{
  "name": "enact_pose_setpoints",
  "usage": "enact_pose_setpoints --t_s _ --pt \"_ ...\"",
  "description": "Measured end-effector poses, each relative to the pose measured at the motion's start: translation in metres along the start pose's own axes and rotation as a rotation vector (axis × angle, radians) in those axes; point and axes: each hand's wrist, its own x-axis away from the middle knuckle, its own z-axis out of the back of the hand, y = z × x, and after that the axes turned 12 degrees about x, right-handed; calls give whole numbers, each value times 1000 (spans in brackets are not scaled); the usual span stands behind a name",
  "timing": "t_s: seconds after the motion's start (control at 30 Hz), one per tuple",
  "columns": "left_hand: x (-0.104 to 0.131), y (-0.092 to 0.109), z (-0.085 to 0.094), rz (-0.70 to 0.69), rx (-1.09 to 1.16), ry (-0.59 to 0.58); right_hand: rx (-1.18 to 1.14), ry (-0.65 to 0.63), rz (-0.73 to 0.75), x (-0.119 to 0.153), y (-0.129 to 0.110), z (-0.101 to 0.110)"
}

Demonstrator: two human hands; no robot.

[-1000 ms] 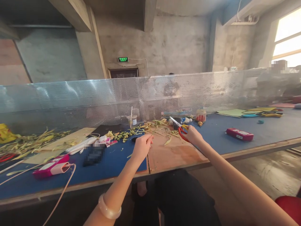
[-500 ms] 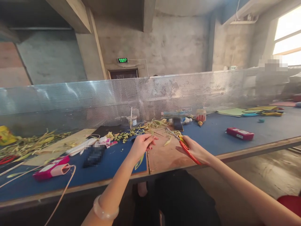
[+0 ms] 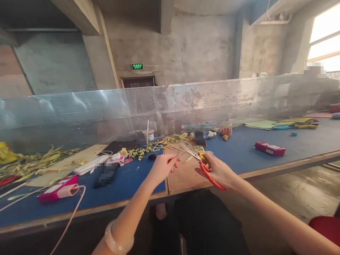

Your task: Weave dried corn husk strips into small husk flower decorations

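My left hand is closed, fingertips pinched on a thin greenish plant strip whose tip pokes up above the fingers. My right hand grips scissors with red handles and a yellow part near the pivot. Their metal blades point up and left, past the left fingertips, and look slightly parted. Under both hands lies a brown board. Dried plant strips are scattered at its far end, and a pile of small cut green pieces sits to the left.
A heap of long dried strips lies far left. Nearer are a magenta box with a cable and a dark phone-like object. A jar and another magenta box stand right. A perforated metal screen closes the back.
The scissors have moved slightly left and up, nearer my left hand. A leafy strip that hung below my left hand no longer shows there, and a thin tip now stands above the fingers.
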Motion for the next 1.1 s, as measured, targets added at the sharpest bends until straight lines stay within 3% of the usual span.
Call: enact_pose_setpoints --t_s 0.2,0.6,0.8,1.1 --pt "2 16 -1 -9 -286 -69 -4 -33 -4 5 1 7" --pt "-2 22 -10 -71 -418 -208 -56 -13 -5 24 13 4" --pt "-5 25 -14 -196 -559 -227 -108 -18 -30 35 13 13" --pt "-11 37 -21 -261 -745 -258 -216 -44 -104 54 20 10"
